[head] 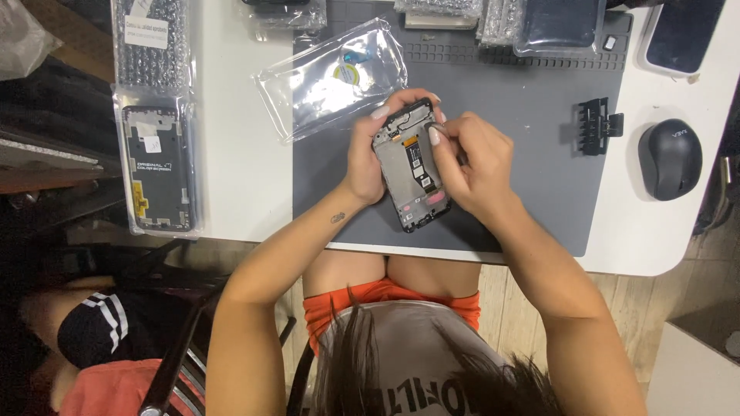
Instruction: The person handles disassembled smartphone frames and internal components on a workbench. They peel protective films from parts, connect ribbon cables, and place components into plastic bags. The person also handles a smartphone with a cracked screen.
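An opened phone frame [410, 171], dark with a grey inner plate and a flex cable down its middle, is held above the grey work mat [532, 154]. My left hand [368, 158] grips its left edge, fingers curled over the top corner. My right hand [474, 166] clasps the right edge, its thumb pressing on the inner plate near the top. The phone's lower end points toward me.
A clear plastic bag [331, 77] lies on the mat's upper left. A bagged phone frame [158, 166] sits on the white table at left. A black clip holder [595, 125], a dark mouse [669, 158] and bagged parts [555, 27] are around.
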